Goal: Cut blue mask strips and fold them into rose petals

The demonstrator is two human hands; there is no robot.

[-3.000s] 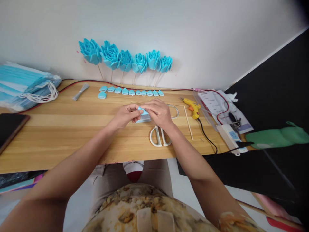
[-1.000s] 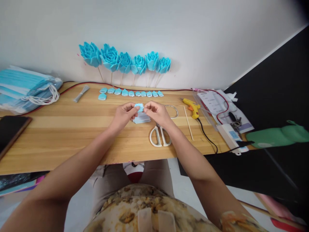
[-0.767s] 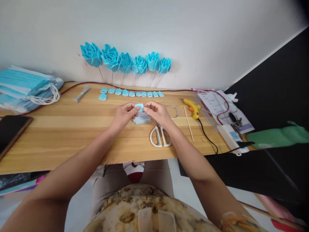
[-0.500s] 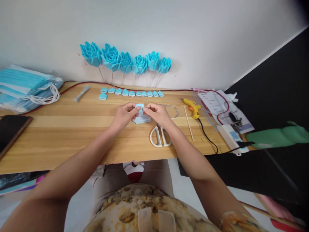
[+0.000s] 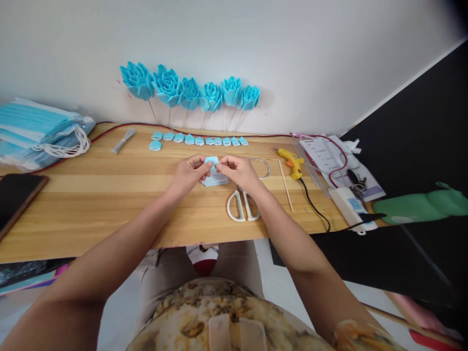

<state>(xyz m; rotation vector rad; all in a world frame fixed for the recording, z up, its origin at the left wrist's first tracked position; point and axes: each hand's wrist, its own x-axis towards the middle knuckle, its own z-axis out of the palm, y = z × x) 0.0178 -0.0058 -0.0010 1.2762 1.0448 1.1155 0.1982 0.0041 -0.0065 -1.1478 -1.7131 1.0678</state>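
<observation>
Where your right forearm [image 5: 285, 234] crosses the near side of the brown wooden tabletop [image 5: 91, 209], a pair of scissors with white looped plastic handles [image 5: 240, 207] lies partly hidden by your wrist and hand. Beyond the handles, your left hand [image 5: 190, 170] and right hand [image 5: 238, 170] come together, each closed in a pinch on one small, light-blue, cloth-like piece [image 5: 211, 160]. It sits between your fingertips, at the far side of a flat, pale-blue layered stack [image 5: 215, 181]; whether the two touch, you cannot tell.

Judging by its look, the piece should handle as very light and soft, quick to crease and easy to crush, with little slip against dry fingers. Its left and right edges seem the best hold for you, and a gentle pinch should do.

What shows of it is matt and roughly squarish, but your fingers cover its sides, and any fold is too small to make out.

Farther off, you have a row of small, blue, petal-shaped pieces [image 5: 189, 139]; farthest, layered bright-blue flowers [image 5: 168, 87] on thin sticks stand before the white wall [image 5: 310, 73].
</observation>
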